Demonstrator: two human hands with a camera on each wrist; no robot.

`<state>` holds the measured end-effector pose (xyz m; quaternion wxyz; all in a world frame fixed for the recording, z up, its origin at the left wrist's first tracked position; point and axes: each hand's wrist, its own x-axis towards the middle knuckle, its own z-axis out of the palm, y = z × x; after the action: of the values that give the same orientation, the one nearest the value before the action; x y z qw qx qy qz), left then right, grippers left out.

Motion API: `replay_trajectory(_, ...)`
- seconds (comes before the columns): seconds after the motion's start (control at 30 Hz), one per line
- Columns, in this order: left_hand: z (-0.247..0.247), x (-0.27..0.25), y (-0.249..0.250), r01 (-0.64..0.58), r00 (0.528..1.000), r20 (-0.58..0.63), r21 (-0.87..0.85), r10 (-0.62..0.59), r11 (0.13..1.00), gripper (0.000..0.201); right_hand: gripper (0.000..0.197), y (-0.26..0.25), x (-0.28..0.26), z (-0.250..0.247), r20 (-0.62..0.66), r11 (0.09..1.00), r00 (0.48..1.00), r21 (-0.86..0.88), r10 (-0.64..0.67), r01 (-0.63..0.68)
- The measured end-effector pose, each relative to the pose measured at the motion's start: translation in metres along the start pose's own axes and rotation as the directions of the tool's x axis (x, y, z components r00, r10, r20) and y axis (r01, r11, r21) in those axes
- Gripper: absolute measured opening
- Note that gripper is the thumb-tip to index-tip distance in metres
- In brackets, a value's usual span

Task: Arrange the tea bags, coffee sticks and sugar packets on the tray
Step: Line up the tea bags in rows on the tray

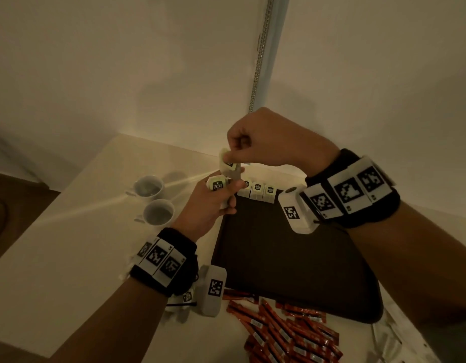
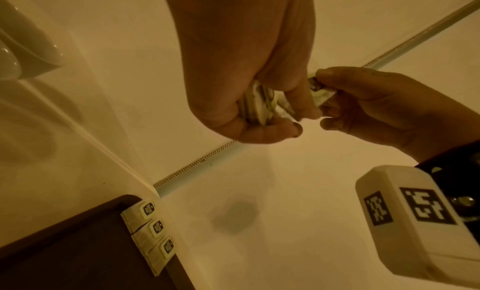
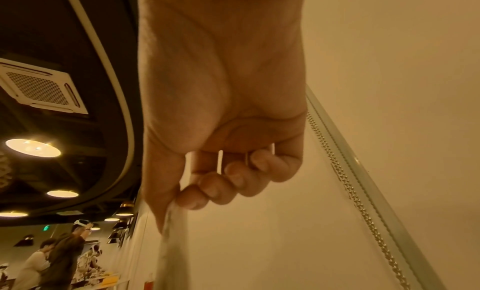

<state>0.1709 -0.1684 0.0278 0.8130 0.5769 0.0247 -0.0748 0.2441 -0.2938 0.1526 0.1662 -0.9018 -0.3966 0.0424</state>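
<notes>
A dark tray point(image 1: 292, 258) lies on the pale table, with three white tea bags point(image 1: 257, 191) lined up along its far edge; the same row of tea bags point(image 2: 153, 230) shows in the left wrist view. My left hand point(image 1: 230, 188) grips a bundle of tea bags point(image 1: 217, 185) over the tray's far left corner. Just above it, my right hand point(image 1: 233, 156) pinches one tea bag point(image 1: 228, 165) between thumb and forefinger. In the right wrist view that tea bag point(image 3: 171, 243) hangs blurred below the curled fingers point(image 3: 215, 189). Orange coffee sticks point(image 1: 287, 334) lie heaped before the tray.
Two white cups point(image 1: 149, 188) point(image 1: 158, 213) stand left of the tray. The wall and a beaded blind chain point(image 1: 258, 64) rise close behind the table. The table's left edge drops off to a dark floor point(image 1: 7, 205).
</notes>
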Motion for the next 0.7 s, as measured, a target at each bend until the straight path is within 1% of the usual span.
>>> replay_trajectory(0.03, 0.001, 0.001, 0.000, -0.003, 1.000, 0.004, -0.015, 0.003, 1.000, 0.034, 0.027, -0.001, 0.001, -0.002, 0.025, 1.000, 1.000, -0.017, 0.004, -0.003)
replay_trajectory(0.1, 0.000, 0.002, 0.000, 0.001, 1.000, -0.011, -0.034, -0.001, 0.999, 0.042, 0.029, -0.002, 0.002, -0.006, 0.122, 0.999, 0.992, -0.031, 0.032, -0.028)
replay_trajectory(0.13, 0.000, 0.002, -0.001, 0.002, 1.000, -0.014, -0.035, -0.003, 0.999, 0.039, 0.029, -0.001, 0.003, -0.008, 0.172, 0.998, 0.984, -0.033, 0.049, -0.044)
replay_trajectory(0.2, 0.000, 0.001, -0.003, -0.003, 1.000, 0.001, -0.029, 0.003, 1.000, 0.022, 0.025, 0.001, 0.004, -0.009, 0.219, 0.997, 0.973, -0.026, 0.073, -0.069)
replay_trajectory(0.23, 0.000, 0.001, -0.004, -0.005, 1.000, 0.010, -0.027, 0.005, 1.000, 0.018, 0.024, 0.003, 0.004, -0.008, 0.220, 0.996, 0.972, -0.019, 0.084, -0.082)
replay_trajectory(0.27, 0.000, 0.000, -0.004, -0.007, 1.000, 0.019, -0.024, 0.007, 1.000, 0.018, 0.024, 0.005, 0.004, -0.007, 0.213, 0.996, 0.973, -0.010, 0.093, -0.093)
replay_trajectory(0.37, -0.001, 0.000, -0.005, -0.021, 0.999, 0.045, -0.009, 0.021, 1.000, 0.025, 0.030, 0.009, 0.005, -0.001, 0.167, 0.994, 0.981, 0.018, 0.099, -0.104)
replay_trajectory(0.47, -0.001, 0.000, -0.004, -0.021, 1.000, 0.020, 0.005, 0.021, 1.000, 0.028, 0.034, 0.013, 0.005, 0.002, 0.127, 0.994, 0.987, 0.031, 0.101, -0.106)
replay_trajectory(0.63, -0.001, 0.003, -0.006, -0.028, 1.000, -0.008, 0.006, 0.028, 1.000, 0.026, 0.040, 0.017, 0.004, 0.006, 0.116, 0.990, 0.986, 0.053, 0.120, -0.127)
replay_trajectory(0.7, -0.001, 0.004, -0.005, -0.032, 0.999, -0.020, 0.011, 0.033, 0.999, 0.023, 0.039, 0.019, 0.004, 0.006, 0.120, 0.992, 0.987, 0.052, 0.110, -0.117)
